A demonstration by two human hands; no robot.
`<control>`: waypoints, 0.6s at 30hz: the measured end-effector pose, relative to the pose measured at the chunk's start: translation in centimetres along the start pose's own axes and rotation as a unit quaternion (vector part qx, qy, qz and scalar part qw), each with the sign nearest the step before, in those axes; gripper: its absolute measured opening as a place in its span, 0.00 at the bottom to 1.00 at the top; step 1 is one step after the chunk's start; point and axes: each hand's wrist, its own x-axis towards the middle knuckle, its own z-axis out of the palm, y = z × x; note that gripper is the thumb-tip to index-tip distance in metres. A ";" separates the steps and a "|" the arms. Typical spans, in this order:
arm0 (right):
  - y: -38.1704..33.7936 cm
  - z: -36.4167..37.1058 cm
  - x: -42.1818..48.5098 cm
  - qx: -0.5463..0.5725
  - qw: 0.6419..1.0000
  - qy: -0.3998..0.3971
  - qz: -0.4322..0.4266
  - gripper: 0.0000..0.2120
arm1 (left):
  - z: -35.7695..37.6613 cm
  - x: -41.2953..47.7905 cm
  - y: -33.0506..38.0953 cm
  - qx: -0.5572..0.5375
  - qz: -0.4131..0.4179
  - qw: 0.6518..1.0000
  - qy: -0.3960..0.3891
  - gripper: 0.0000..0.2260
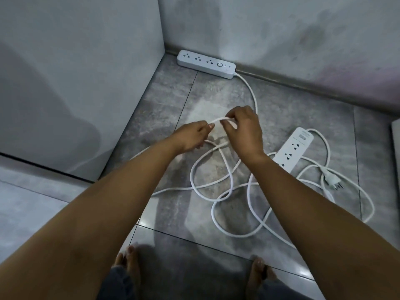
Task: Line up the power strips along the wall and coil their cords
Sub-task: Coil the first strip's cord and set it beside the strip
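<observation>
A white power strip (205, 64) lies flat against the back wall in the corner. Its white cord (252, 94) runs down toward my hands. My left hand (191, 137) and my right hand (243, 128) both grip a loop of this cord above the floor. A second white power strip (295, 147) lies at an angle out on the floor to the right, partly hidden by my right wrist. Its cord (238, 231) sprawls in loose tangled loops, with the plug (331, 182) lying at the right.
Grey tiled floor (173, 87) meets the grey back wall at a skirting (303, 85). A grey panel (75, 83) closes the left side. My bare feet (127, 263) stand at the bottom edge. A pale object's edge (396, 137) shows at far right.
</observation>
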 end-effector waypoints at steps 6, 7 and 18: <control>-1.3 -1.8 2.5 0.166 0.929 0.029 0.330 0.20 | 0.7 0.6 1.4 -0.152 0.038 0.985 0.068 0.16; -1.6 -2.0 2.8 0.221 0.900 -0.039 0.373 0.25 | 1.1 0.6 1.7 -0.149 0.052 0.986 0.057 0.14; -2.6 -3.9 4.5 0.210 0.933 -0.215 0.197 0.13 | -0.1 2.9 1.8 -0.123 0.040 0.951 0.281 0.14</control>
